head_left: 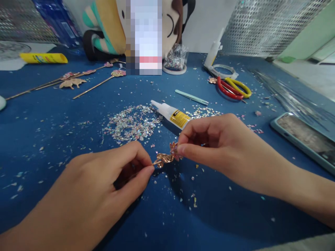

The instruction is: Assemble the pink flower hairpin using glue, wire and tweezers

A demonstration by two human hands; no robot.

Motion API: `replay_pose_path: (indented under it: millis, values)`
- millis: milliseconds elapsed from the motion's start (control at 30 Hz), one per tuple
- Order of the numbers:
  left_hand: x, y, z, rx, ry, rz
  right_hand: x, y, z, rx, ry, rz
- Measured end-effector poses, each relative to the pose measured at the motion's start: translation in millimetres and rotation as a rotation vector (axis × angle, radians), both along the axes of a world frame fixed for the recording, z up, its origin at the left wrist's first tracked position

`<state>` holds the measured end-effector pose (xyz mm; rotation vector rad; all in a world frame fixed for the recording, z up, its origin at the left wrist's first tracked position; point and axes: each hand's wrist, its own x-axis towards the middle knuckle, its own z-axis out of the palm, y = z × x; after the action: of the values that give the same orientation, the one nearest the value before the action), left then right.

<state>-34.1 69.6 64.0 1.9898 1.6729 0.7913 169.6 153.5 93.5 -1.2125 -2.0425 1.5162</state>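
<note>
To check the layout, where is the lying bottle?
In the head view, the bottle lies near the centre, just beyond the right hand, right of the larger flake pile.

Left hand point(96, 177) and right hand point(227, 150) are bare.

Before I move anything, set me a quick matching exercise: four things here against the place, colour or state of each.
Things
1. gold-coloured ornament
2. bottle with a black-and-yellow label
3. two-handled tool
4. phone

Places, colours, states
A. one handle red, the other yellow
B. reaching the right edge of the picture
C. between the fingertips of the left hand and right hand
D. lying on its side

Pairs: 1-C, 2-D, 3-A, 4-B
</note>
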Motion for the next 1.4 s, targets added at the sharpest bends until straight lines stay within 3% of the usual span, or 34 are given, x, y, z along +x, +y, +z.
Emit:
replay_pose_path:
  millis: [100,333,567,1100,1300,1400]
  values:
    - [1.4,-0.3,-0.4,0.003,-0.036,0.005,-1.2,-2.5,-0.4,0.071,0.002,-0.004]
    - [1.7,-2.2,-2.2,-0.099,-0.029,0.063,0.5,-12.6,-6.3,0.528,-0.038,0.036]
    - [6.2,9.3,3.0,-0.111,-0.038,0.110,3.2,-17.1,-10.8,0.747,-0.055,0.079]
    - [3.6,-1.9,-8.1,-0.107,0.008,0.094,1.2,-19.9,-13.9,0.861,-0.141,0.069]
    - [-2.2,-8.6,-11.6,-0.034,-0.068,-0.011,-0.3,-19.2,-16.0,0.914,-0.148,0.088]
    - [-0.9,-5.4,-12.7,-0.049,-0.044,0.016,-0.3,-19.7,-15.5,0.896,-0.154,0.091]
